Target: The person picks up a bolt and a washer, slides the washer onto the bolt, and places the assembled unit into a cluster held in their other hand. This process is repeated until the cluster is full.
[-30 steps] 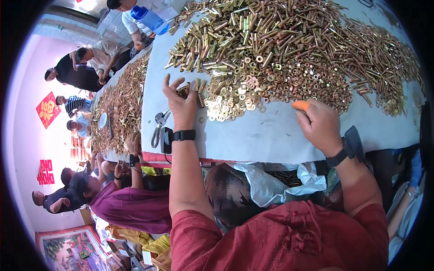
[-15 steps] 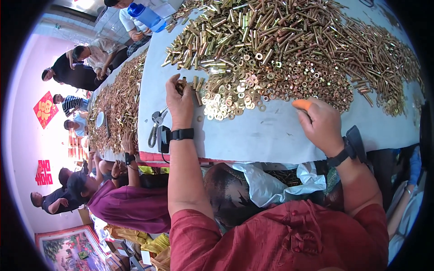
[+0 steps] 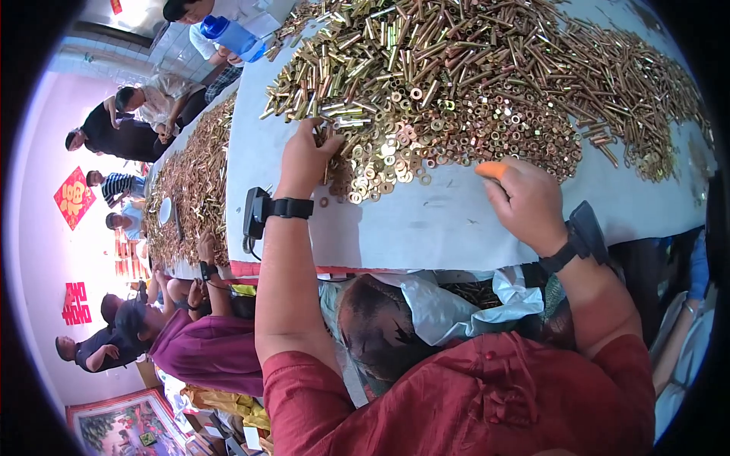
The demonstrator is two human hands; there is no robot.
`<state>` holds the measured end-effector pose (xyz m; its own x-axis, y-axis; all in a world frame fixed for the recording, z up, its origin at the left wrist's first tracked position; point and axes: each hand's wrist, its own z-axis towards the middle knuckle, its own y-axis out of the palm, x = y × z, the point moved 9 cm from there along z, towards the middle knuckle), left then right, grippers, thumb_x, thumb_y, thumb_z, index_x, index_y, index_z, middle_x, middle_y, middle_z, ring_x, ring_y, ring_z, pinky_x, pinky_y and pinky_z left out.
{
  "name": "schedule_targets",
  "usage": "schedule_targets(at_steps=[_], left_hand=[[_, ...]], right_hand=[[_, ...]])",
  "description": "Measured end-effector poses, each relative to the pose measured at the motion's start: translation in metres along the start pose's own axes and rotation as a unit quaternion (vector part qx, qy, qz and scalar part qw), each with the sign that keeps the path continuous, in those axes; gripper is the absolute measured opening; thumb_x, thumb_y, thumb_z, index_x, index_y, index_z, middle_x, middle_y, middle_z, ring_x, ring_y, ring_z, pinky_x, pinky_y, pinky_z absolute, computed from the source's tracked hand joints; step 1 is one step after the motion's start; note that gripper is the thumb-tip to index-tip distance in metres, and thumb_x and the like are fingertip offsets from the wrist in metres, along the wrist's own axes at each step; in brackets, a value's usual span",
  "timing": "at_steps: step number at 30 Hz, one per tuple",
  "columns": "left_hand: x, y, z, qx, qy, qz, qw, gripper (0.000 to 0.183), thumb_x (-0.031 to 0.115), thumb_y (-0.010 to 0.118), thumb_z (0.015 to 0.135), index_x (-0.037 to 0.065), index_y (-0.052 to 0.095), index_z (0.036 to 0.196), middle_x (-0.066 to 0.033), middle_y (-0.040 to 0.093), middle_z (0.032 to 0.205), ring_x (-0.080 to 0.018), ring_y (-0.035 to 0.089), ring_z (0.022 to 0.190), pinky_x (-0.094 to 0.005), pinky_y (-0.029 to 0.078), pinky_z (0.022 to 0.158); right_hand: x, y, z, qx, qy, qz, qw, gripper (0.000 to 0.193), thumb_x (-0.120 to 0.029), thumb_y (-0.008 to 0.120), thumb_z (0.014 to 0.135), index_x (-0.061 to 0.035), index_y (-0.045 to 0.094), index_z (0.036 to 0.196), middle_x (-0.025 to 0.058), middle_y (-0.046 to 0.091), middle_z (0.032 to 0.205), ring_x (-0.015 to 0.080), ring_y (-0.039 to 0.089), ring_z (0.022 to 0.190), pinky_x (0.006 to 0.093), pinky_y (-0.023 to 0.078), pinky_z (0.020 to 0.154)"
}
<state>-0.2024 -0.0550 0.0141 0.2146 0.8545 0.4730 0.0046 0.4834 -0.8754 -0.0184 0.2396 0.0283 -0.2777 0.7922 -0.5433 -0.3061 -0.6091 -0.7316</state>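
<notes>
My left hand (image 3: 303, 163) is at the left edge of the hardware pile, its thumb and fingers curled round a few brass-coloured metal sleeves (image 3: 325, 134), partly hidden by the fingers. Flat washers (image 3: 378, 173) lie in a shiny heap just to its right. On the near side of the hex nuts (image 3: 513, 121), my right hand (image 3: 530, 204) rests low over the white table covering, fingers bent and thumb close to the index finger. An orange finger cot (image 3: 492, 169) covers that index tip. What its fingers hold, if anything, is hidden.
Long sleeves (image 3: 411, 45) and thin bolts (image 3: 623, 99) cover the far side of the table (image 3: 426, 228). A blue bottle (image 3: 234, 38) is at the far left. Another heaped table (image 3: 190, 182) with people around it stands left. A plastic bag (image 3: 449, 311) hangs below the front edge.
My left hand has shifted right toward the washers, and its arm now covers the keys seen before. The right hand keeps nearly the same place by the nuts. The whole view has shifted slightly.
</notes>
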Motion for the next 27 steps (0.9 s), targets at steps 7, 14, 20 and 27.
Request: schedule_targets(at_steps=[7,14,20,27], left_hand=[[-0.030,-0.002,0.003,0.036,-0.053,-0.265,0.962,0.025,0.012,0.065,0.087,0.001,0.060,0.109,-0.0078,0.063,0.078,-0.0224,0.067,0.078,-0.0311,0.054,0.071],[-0.082,-0.001,-0.008,0.172,-0.201,-0.663,0.701,0.017,-0.002,0.063,0.086,0.002,0.050,0.096,-0.0089,0.056,0.085,-0.0210,0.060,0.070,-0.0316,0.053,0.057],[-0.072,-0.022,-0.016,0.124,-0.175,-0.490,0.845,0.026,0.005,0.070,0.086,0.001,0.053,0.107,-0.0069,0.058,0.082,-0.0152,0.056,0.062,-0.0281,0.048,0.053],[0.011,-0.023,-0.043,0.013,0.005,-0.009,1.000,0.034,0.015,0.078,0.074,-0.001,0.058,0.096,-0.0168,0.064,0.081,-0.0314,0.064,0.073,-0.0389,0.051,0.068]], right_hand=[[-0.003,0.000,0.001,-0.007,0.005,0.006,1.000,0.015,-0.016,0.065,0.083,-0.0105,0.071,0.095,0.0075,0.066,0.086,0.0288,0.064,0.077,0.0399,0.051,0.066],[-0.002,0.002,-0.001,-0.007,0.002,0.004,1.000,0.015,-0.017,0.065,0.083,-0.0114,0.071,0.096,0.0070,0.066,0.086,0.0283,0.064,0.077,0.0400,0.051,0.066],[0.002,0.001,0.002,-0.003,0.008,-0.001,1.000,0.016,-0.017,0.066,0.083,-0.0112,0.071,0.096,0.0075,0.067,0.087,0.0284,0.065,0.077,0.0399,0.051,0.066],[-0.006,-0.008,-0.001,0.012,-0.012,-0.037,0.999,0.015,-0.020,0.065,0.084,-0.0121,0.071,0.095,0.0072,0.065,0.084,0.0289,0.064,0.075,0.0405,0.051,0.063]])
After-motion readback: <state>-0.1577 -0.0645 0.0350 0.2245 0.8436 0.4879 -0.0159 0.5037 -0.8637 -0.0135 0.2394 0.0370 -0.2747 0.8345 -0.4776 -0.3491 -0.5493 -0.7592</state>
